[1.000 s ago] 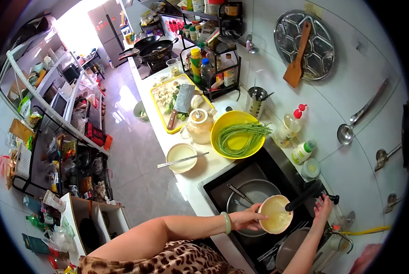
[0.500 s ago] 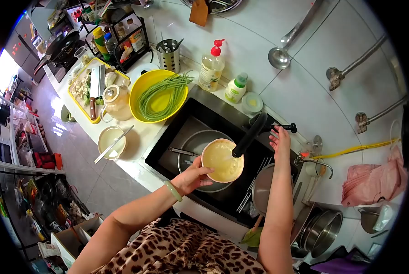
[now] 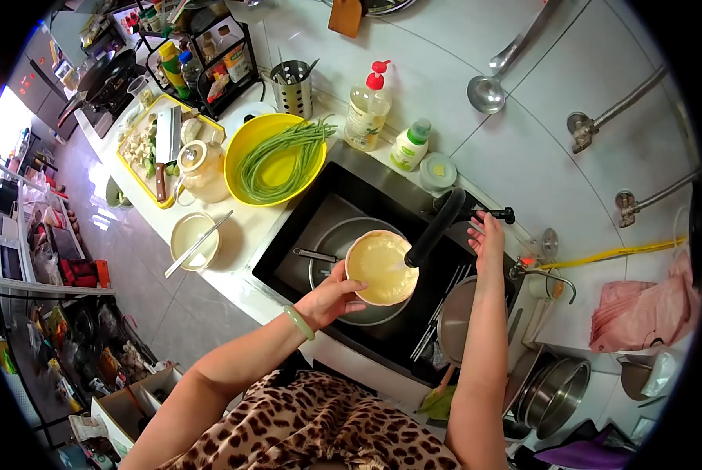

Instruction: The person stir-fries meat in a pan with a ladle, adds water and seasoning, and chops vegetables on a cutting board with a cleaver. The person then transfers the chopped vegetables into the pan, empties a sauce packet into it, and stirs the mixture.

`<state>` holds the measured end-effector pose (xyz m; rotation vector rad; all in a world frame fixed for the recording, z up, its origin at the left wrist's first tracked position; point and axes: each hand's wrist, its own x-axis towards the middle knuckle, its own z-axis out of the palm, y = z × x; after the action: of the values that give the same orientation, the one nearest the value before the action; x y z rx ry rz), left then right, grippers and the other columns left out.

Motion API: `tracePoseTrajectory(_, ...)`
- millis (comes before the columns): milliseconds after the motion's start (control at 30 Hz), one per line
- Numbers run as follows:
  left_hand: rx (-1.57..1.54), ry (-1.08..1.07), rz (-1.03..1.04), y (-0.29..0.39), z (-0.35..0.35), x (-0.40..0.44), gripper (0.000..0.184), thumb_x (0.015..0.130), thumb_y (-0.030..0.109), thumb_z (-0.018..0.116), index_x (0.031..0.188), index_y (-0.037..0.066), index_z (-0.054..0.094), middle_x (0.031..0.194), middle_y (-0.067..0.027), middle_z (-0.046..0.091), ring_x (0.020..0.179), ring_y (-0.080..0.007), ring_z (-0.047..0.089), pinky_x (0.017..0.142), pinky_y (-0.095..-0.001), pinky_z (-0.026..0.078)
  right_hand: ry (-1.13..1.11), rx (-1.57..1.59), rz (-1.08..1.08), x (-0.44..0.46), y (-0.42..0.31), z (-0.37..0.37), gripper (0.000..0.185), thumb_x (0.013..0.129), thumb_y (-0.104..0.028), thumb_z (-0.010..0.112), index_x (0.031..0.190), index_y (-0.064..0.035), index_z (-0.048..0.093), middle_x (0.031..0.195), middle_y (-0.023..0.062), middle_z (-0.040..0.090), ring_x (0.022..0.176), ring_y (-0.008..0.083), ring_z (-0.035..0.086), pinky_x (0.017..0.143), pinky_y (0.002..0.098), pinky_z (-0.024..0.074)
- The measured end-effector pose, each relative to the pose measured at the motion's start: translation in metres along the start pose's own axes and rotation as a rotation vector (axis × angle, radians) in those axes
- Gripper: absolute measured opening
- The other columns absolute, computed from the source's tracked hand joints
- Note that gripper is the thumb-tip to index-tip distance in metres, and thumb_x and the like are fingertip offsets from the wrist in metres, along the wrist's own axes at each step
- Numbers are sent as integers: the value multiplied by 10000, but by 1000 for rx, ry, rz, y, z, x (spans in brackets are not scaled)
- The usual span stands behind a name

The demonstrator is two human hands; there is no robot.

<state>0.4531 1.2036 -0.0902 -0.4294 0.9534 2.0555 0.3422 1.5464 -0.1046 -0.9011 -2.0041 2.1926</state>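
A bowl point(image 3: 382, 262) of cloudy, yellowish liquid is gripped at its left rim by my left hand point(image 3: 334, 299), thumb on the edge. It sits under the spout of the black faucet point(image 3: 433, 231), above the sink point(image 3: 351, 184). My right hand point(image 3: 486, 239) is at the faucet's lever point(image 3: 496, 214), its fingers apart and touching or very near it. Below the bowl, a round metal pan point(image 3: 323, 235) lies in the sink, partly hidden. A second round pan point(image 3: 454, 321) is by my right forearm, over a wire rack point(image 3: 433, 329).
Left of the sink stand a yellow basin point(image 3: 237, 160) of long green beans point(image 3: 265, 168), a glass teapot point(image 3: 202, 176), a bowl with a utensil across it point(image 3: 180, 235) and a cutting tray with a cleaver point(image 3: 164, 137). Soap bottles point(image 3: 367, 113) line the wall behind.
The liquid in the bowl looks smoother and paler than before. My right hand's fingers have come up closer to the lever. The whole view has shifted slightly.
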Motion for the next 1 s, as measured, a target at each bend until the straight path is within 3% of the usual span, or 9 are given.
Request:
tracePoseTrajectory(800, 25, 31, -10, -4, -3, 1, 724, 801, 69, 640, 1390, 254, 261, 1222, 20, 486, 988, -140, 572, 811, -283, 497, 0, 11, -13, -5, -1, 2, 310, 937, -366, 489, 1102, -116, 566, 1021, 48, 611, 696, 96, 569, 571, 229, 415)
tracePoseTrajectory(1000, 50, 5, 19, -7, -3, 2, 726, 807, 96, 637, 1389, 234, 226, 1215, -18, 469, 1014, -165, 548, 831, -308, 466, -22, 0, -23, -5, 0, 1, 330, 933, -374, 492, 1125, -112, 552, 1029, 41, 613, 715, 101, 574, 575, 238, 431)
